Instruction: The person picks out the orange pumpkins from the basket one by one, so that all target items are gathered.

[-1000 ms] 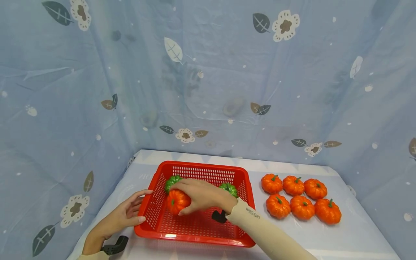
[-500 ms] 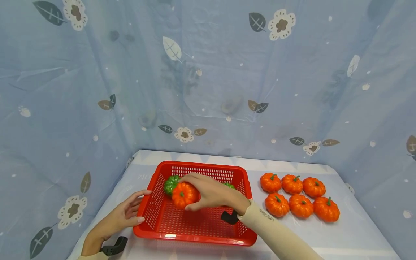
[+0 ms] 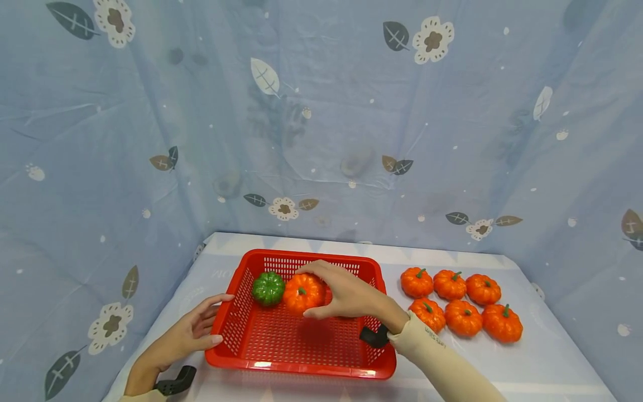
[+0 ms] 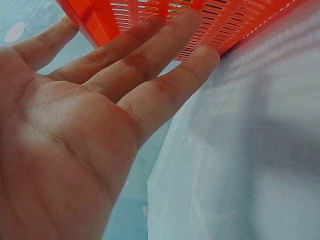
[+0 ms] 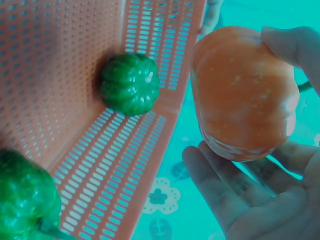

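My right hand [image 3: 346, 290] grips an orange toy pumpkin [image 3: 303, 294] with a green stem, thumb on one side and fingers on the other. It is held up over the red plastic basket [image 3: 301, 369]. In the right wrist view the pumpkin [image 5: 245, 95] is raised off the basket's mesh. Inside the basket sits a green pumpkin [image 3: 268, 288] at the left back. A second green one [image 5: 25, 200] shows in the right wrist view; my right hand hides it in the head view. My left hand [image 3: 183, 338] touches the basket's left rim, its fingers [image 4: 165, 95] fairly straight along the wall.
Several orange pumpkins stand in two rows right of the basket, among them a front one [image 3: 464, 318] and a back one [image 3: 450, 285]. A patterned blue cloth [image 3: 331, 139] hangs behind and beside the white-and-blue table [image 3: 542, 357].
My right hand has lifted the orange pumpkin and carried it to the right, away from the left green pumpkin, which shows fully now. My left hand stays at the rim.
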{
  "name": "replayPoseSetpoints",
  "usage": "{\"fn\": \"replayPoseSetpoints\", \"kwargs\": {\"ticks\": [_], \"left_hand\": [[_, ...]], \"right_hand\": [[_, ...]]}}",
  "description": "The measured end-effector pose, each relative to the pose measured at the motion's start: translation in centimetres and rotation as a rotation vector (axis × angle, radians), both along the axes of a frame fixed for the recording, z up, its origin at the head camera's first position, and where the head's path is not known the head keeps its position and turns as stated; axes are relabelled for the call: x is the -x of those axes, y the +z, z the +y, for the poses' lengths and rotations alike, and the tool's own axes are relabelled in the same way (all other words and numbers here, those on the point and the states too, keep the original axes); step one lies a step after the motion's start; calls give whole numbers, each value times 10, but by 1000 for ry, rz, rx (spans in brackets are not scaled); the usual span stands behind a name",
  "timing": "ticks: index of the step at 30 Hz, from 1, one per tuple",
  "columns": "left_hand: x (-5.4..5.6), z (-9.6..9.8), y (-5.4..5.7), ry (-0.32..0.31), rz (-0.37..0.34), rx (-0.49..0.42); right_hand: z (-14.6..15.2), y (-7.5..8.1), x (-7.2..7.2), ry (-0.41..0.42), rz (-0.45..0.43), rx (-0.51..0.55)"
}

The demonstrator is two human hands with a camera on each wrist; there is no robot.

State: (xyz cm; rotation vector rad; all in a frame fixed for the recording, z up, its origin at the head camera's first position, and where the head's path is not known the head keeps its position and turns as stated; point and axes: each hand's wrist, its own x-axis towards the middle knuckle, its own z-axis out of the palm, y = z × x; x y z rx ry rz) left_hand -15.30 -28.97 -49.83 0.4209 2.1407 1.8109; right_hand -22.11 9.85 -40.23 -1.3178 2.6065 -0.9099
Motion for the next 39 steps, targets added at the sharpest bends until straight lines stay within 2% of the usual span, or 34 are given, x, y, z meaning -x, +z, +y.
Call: {"fn": "replayPoseSetpoints", "kwargs": {"ticks": [24,32,39], "left_hand": [[0,-1,-2,7,11,5],[-1,0,-1,26,9,24],[-1,-1,-2,18,14,27]], "right_hand": [[70,-11,-9,-178,-96,196],[96,-18,-23,-274,-146,257],[116,-19,-29,-267,-47,277]]}}
